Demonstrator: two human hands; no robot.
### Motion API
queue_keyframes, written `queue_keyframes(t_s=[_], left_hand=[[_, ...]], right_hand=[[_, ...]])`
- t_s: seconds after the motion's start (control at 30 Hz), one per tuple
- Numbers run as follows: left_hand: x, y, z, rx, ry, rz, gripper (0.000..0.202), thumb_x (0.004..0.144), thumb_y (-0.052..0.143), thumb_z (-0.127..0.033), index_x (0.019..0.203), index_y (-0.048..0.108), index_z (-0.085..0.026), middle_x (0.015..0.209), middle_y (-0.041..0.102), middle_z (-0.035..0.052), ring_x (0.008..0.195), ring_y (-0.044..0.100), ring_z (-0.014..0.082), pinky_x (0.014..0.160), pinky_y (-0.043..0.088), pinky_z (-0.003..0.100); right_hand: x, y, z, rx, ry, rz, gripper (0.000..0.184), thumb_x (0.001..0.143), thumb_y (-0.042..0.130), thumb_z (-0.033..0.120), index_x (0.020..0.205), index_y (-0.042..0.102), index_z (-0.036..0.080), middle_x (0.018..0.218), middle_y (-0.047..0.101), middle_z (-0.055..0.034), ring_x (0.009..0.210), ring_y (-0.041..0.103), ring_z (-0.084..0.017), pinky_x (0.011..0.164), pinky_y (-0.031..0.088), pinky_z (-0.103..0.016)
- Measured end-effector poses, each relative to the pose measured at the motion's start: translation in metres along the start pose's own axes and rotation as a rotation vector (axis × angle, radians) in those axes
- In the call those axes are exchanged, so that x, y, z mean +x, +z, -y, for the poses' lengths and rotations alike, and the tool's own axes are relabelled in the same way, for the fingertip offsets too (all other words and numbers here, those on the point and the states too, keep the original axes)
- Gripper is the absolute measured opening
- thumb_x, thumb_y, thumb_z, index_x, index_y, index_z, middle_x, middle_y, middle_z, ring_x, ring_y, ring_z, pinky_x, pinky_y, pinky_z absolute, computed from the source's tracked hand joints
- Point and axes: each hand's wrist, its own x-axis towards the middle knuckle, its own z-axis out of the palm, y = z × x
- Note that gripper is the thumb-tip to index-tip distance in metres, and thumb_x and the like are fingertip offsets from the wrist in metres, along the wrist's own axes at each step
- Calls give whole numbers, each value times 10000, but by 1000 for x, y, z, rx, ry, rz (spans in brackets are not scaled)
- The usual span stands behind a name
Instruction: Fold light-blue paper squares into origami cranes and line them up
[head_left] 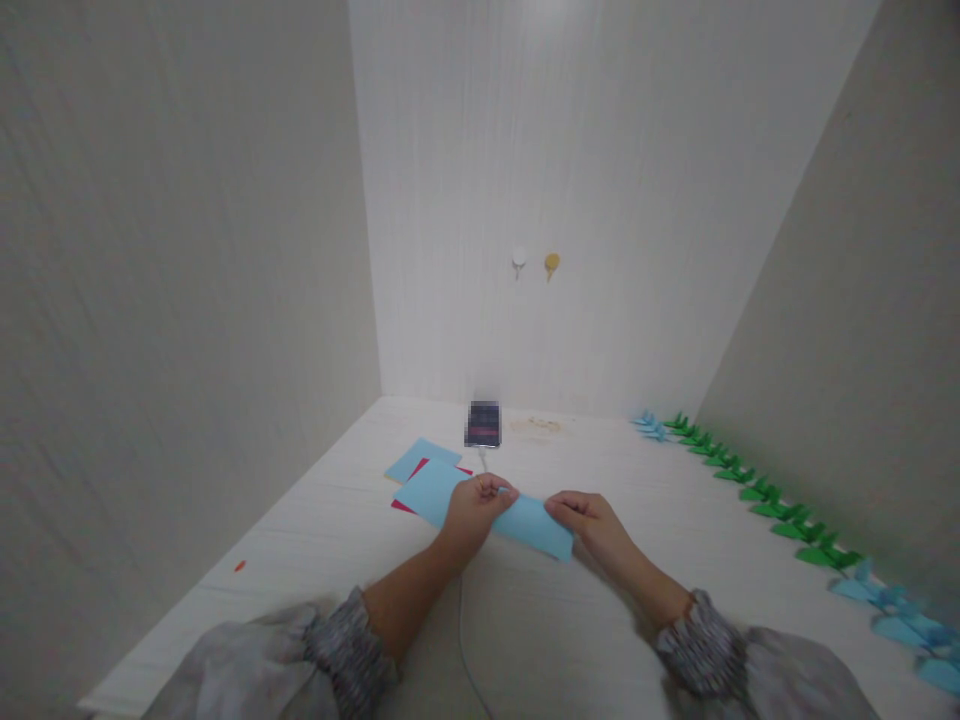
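A light blue sheet of paper (525, 522) lies folded on the white table (315, 530) in front of me. My left hand (476, 510) rests on its middle with the fingers curled and pinching the upper edge. My right hand (589, 520) is closed on the sheet's right end. Behind it lie another blue sheet (420, 458) and a red sheet (405, 505), partly covered.
A phone (484, 423) with a cable stands at the back wall. A row of folded green paper figures (757, 492) and blue ones (900, 610) runs along the right wall. Two small hooks (535, 263) are on the back wall. A red scrap (239, 566) lies at left.
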Motion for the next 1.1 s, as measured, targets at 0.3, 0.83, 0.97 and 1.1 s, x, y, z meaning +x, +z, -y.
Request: queue_keyframes(t_s=[0.3, 0.83, 0.97, 1.1], left_hand=[[4, -4, -1, -59, -26, -129, 237, 532, 632, -321, 634, 560, -119, 518, 531, -12, 464, 432, 74, 473, 315, 192], [1, 1, 2, 52, 94, -79, 218, 621, 567, -342, 672, 483, -147, 495, 413, -59, 450, 361, 54, 441, 268, 169], [-3, 3, -1, 10, 38, 74, 227, 606, 584, -334, 700, 515, -139, 548, 488, -30, 497, 428, 68, 488, 316, 180], [-6, 4, -1, 47, -52, 227, 259, 582, 601, -353, 696, 547, -127, 526, 511, -17, 453, 419, 66, 449, 292, 185]], right_hand=[[0, -10, 9, 82, -54, -106, 252, 693, 513, 308, 519, 559, 131, 489, 514, 9, 513, 453, -105, 550, 344, -227], [-1, 8, 5, 201, -37, -118, 250, 606, 604, 372, 680, 498, 157, 509, 475, 37, 430, 437, -81, 432, 367, -204], [-1, 3, 8, 195, -14, -90, 239, 600, 604, 362, 668, 514, 151, 509, 480, 29, 420, 421, -78, 398, 343, -198], [-5, 7, 11, 213, 1, -3, 211, 623, 590, 334, 661, 527, 136, 506, 485, 25, 422, 415, -73, 399, 331, -194]])
